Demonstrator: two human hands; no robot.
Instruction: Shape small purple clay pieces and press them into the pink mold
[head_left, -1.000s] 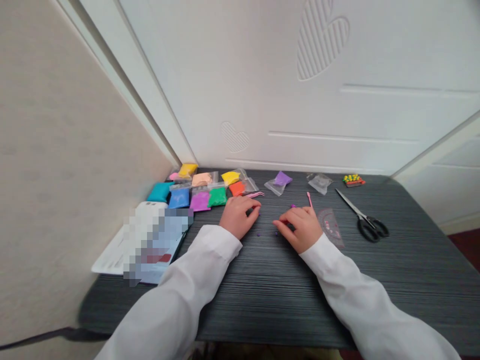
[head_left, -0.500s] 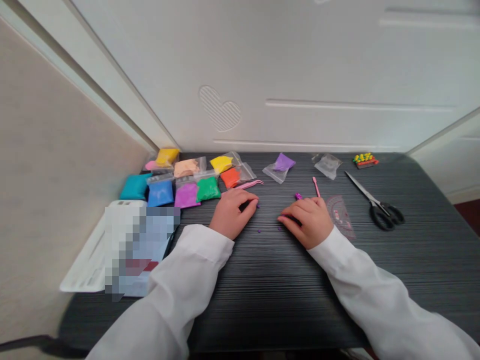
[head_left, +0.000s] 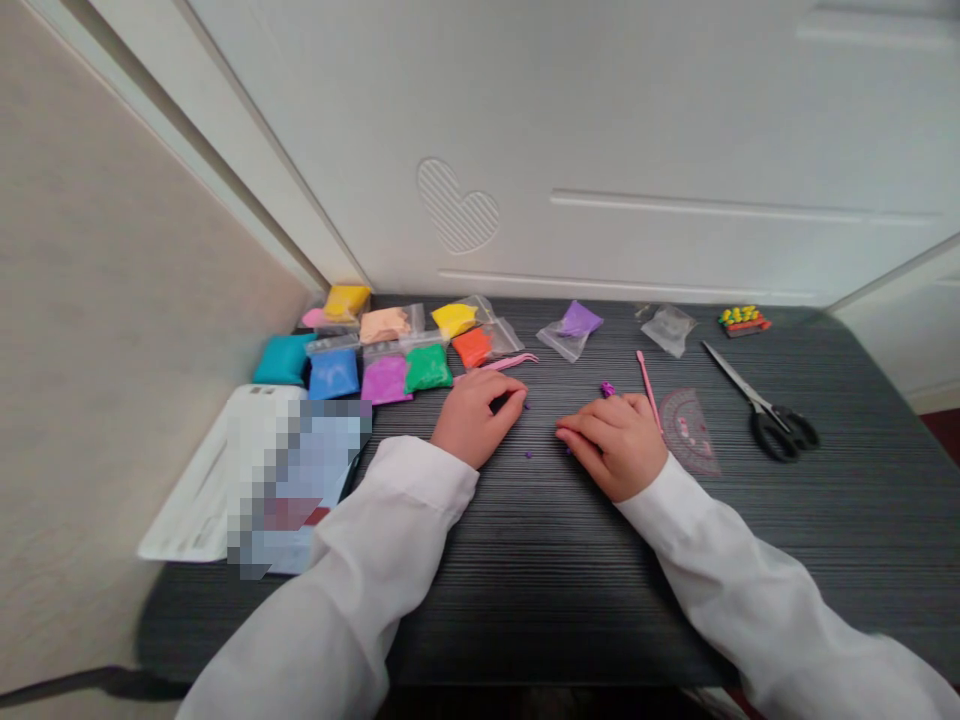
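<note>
My left hand point(head_left: 480, 415) rests on the dark table with thumb and forefinger pinched together; whatever lies between the tips is too small to make out. Across a small gap, my right hand point(head_left: 615, 443) is also pinched, its fingertips pointing left and hiding what they hold, if anything. Between the hands lies a tiny purple clay bit point(head_left: 528, 455), and others sit close to the fingertips. A larger purple clay lump point(head_left: 607, 389) is just beyond my right knuckles. Pink tweezers point(head_left: 512, 362) lie behind my left hand, and a pink modelling tool point(head_left: 649, 390) behind my right.
Several clay bags, such as the green one point(head_left: 428, 367) and blue one point(head_left: 334, 373), crowd the back left. A phone-like device point(head_left: 322, 450) lies on the left. Rightward are a clear protractor point(head_left: 690, 432), black-handled scissors point(head_left: 780, 430) and a small yellow-and-red clay piece point(head_left: 742, 321). A white panel point(head_left: 637, 240) stands behind.
The view has shifted slightly, so the table things appear further right. My right fingertips seem a little further from the purple lump; both hands keep their pinched shape.
</note>
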